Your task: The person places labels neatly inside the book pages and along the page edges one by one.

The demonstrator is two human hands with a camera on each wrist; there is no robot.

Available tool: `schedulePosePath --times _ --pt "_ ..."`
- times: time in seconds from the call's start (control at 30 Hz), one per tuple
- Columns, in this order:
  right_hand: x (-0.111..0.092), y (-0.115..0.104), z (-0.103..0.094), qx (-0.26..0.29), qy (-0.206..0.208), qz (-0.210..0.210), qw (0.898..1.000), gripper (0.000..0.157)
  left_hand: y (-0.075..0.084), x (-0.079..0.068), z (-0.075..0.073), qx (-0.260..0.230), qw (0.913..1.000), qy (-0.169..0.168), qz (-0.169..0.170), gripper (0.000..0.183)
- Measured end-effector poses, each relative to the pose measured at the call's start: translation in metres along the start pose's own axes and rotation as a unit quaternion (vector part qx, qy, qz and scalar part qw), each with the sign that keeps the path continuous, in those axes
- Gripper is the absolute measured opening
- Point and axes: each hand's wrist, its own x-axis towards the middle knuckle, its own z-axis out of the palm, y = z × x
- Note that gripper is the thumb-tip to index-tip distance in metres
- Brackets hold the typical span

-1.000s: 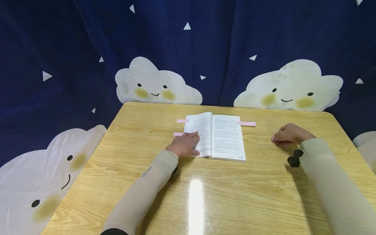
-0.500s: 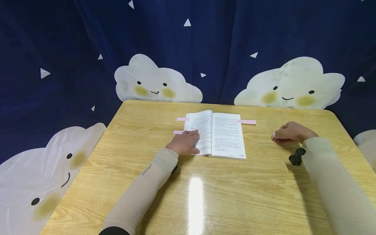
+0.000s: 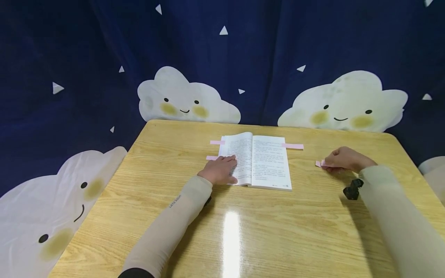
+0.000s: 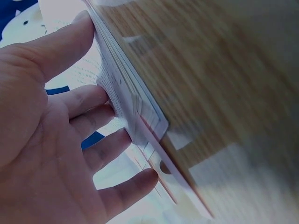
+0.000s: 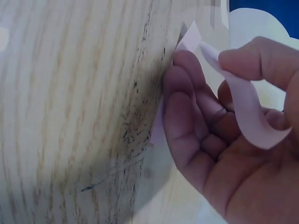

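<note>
An open book point(image 3: 269, 162) with printed pages lies in the middle of the table. My left hand point(image 3: 218, 171) rests on its left page, fingers extended; the left wrist view shows them point(image 4: 110, 151) against the page edges. Off to the book's right, my right hand point(image 3: 345, 159) pinches a curled pink sticky strip point(image 5: 247, 105) between thumb and index finger. Another pink piece of paper point(image 5: 190, 38) lies on the table beneath that hand, partly hidden by its curled fingers. Pink sticky tabs stick out from the book: an upper left tab point(image 3: 216, 142), a lower left tab point(image 3: 211, 158) and a right tab point(image 3: 293, 146).
The wooden table point(image 3: 278, 231) has rounded far corners. Behind it hangs a dark blue curtain point(image 3: 250, 58) with cloud and triangle prints. A small black device point(image 3: 352, 189) is worn at my right wrist.
Pink paper shows more at my right fingertips than before, with a piece now visible on the table beside the pinched strip. My left hand stays on the page.
</note>
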Motion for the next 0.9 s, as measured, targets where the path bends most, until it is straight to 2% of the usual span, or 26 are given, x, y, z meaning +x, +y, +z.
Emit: schedulePosePath --times 0.2,0.47,0.67,0.9 --pt "-0.005 -0.002 0.004 0.001 -0.003 -0.023 1.000 0.029 0.001 0.000 0.001 0.006 1.0000 0.004 0.002 0.073" --pt "-0.016 -0.017 0.005 -0.016 0.046 -0.043 0.998 0.027 0.000 -0.002 0.001 0.004 1.0000 0.005 0.002 0.072" --pt "-0.007 -0.032 0.018 -0.007 0.060 -0.077 0.995 0.023 0.000 -0.002 0.002 -0.001 1.0000 0.002 -0.001 0.073" --pt "0.004 -0.053 0.029 0.000 0.063 -0.081 0.995 0.019 0.000 -0.001 0.002 0.002 1.0000 0.004 -0.002 0.073"
